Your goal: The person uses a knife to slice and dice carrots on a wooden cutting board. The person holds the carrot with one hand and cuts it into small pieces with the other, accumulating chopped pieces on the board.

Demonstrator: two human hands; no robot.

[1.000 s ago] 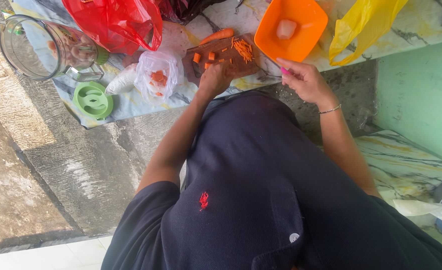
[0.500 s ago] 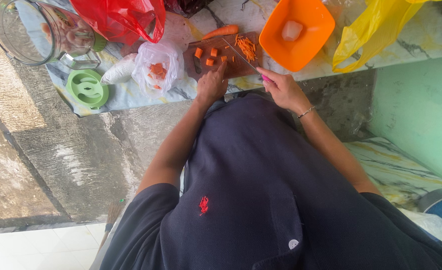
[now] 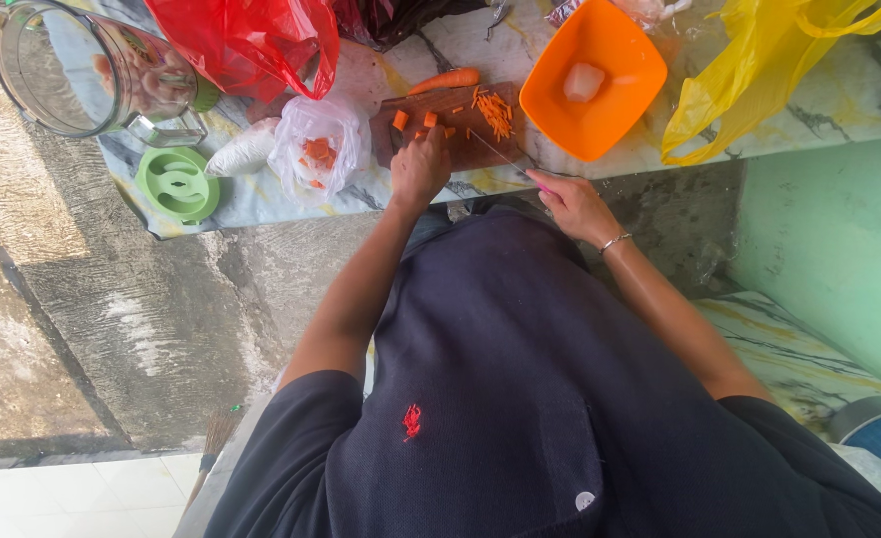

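Seen from above, a person in a dark shirt works at a marble counter (image 3: 291, 194). The left hand (image 3: 419, 167) rests curled on a dark wooden cutting board (image 3: 455, 134), fingers pressed down over carrot pieces (image 3: 412, 122) — what lies under the palm cannot be told. The right hand (image 3: 572, 204), a thin bracelet at its wrist, is closed around the pink handle of a knife (image 3: 500, 155); the blade slants from that hand toward the left hand, its tip over the board. Just beyond the blade lies a small heap of carrot shreds (image 3: 496, 112), and a whole carrot (image 3: 444, 80) lies along the board's far edge. Beyond the right hand sits an orange bowl (image 3: 600, 90) holding a pale lump, with a yellow bag (image 3: 759, 75) beside it. Out from the left hand — a clear bag (image 3: 319, 149) of carrot scraps, a green lid (image 3: 176, 184), a glass jug (image 3: 72, 70) and a red bag (image 3: 246, 40).
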